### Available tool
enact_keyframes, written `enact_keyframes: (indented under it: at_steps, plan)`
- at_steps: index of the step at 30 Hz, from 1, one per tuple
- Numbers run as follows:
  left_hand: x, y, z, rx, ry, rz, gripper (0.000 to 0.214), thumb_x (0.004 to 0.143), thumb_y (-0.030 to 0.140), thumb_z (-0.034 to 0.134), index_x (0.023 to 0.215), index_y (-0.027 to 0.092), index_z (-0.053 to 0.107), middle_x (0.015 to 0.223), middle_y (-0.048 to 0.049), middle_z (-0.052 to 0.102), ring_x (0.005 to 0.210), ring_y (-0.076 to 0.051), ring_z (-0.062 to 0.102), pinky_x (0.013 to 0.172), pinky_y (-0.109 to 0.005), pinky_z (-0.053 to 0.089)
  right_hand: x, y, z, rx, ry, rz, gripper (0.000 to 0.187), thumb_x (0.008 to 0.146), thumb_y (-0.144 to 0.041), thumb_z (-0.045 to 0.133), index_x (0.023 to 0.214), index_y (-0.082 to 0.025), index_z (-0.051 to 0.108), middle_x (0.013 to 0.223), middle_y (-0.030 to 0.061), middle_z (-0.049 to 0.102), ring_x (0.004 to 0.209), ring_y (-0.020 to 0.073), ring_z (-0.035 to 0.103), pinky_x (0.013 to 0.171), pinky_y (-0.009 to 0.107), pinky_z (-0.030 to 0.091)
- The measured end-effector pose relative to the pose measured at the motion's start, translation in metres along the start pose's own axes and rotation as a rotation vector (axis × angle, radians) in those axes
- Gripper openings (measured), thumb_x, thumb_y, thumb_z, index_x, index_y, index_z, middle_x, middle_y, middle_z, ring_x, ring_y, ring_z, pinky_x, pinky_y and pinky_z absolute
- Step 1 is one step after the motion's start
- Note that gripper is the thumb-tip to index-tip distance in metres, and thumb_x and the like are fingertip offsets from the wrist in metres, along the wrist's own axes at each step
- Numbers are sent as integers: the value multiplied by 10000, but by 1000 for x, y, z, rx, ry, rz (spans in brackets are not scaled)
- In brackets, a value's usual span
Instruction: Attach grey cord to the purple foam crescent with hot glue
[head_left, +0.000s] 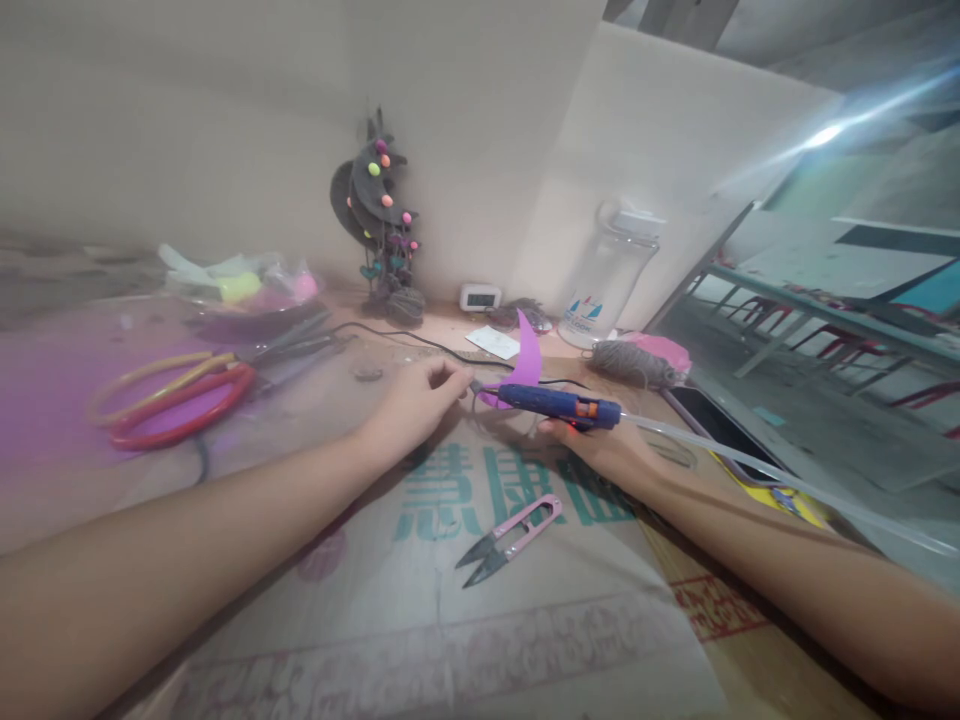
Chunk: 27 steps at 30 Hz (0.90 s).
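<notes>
My right hand (600,445) is wrapped around a blue hot glue gun (551,402) with a long clear glue stick (712,440) out of its back. The nozzle points left, to the fingertips of my left hand (420,400). Those fingers are pinched at the lower end of a purple crescent-shaped piece (529,350), which curves up behind the gun. A small grey bit shows at the fingertips, too blurred to name. Below both hands, pink-handled thread snips (514,535) lie on the printed sheet (420,600).
Large scissors (180,400) with red and yellow handles lie left. Behind stand a bowl (247,310) of soft coloured items, a grey crescent ornament (379,215), a small clock (480,297) and a clear bottle (609,275). Grey yarn (634,363) and a phone (727,435) lie right.
</notes>
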<state>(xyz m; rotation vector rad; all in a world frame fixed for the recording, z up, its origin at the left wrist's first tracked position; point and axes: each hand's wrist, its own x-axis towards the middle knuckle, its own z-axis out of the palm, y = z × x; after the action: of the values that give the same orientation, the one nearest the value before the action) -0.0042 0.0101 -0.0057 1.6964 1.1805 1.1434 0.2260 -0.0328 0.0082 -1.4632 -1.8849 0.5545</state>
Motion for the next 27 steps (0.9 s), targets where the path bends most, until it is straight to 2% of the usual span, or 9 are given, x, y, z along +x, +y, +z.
enact_keyframes:
  at_steps: [3, 10, 19, 27]
  plan:
    - [0, 0, 0, 4, -4, -7, 296, 796, 462, 552, 698, 185, 584, 611, 16, 581, 546, -123, 477, 553, -237, 363, 0, -5, 0, 25, 19, 37, 273, 712, -443, 668, 814, -193, 625, 746, 25, 673, 702, 197, 630, 664, 333, 541]
    - [0, 0, 0, 9, -10, -5, 306, 792, 476, 545, 716, 183, 585, 643, 2, 585, 565, -129, 477, 553, -240, 363, -1, -7, 1, 116, 22, 22, 292, 714, -417, 685, 912, -203, 660, 829, 36, 709, 774, 209, 654, 697, 326, 555]
    - [-1, 2, -1, 16, -12, 8, 288, 801, 447, 546, 701, 179, 582, 662, -1, 597, 598, -136, 508, 581, -248, 385, 1, -1, -1, 22, 43, -1, 300, 739, -472, 669, 853, -197, 634, 783, 31, 664, 732, 199, 610, 664, 327, 516]
    - [-1, 1, 0, 10, -8, -9, 282, 812, 437, 546, 694, 182, 576, 652, 7, 591, 580, -130, 499, 578, -249, 370, -1, -3, -2, 24, 60, -67, 217, 728, -425, 678, 771, -224, 608, 680, -5, 597, 636, 174, 560, 604, 305, 472]
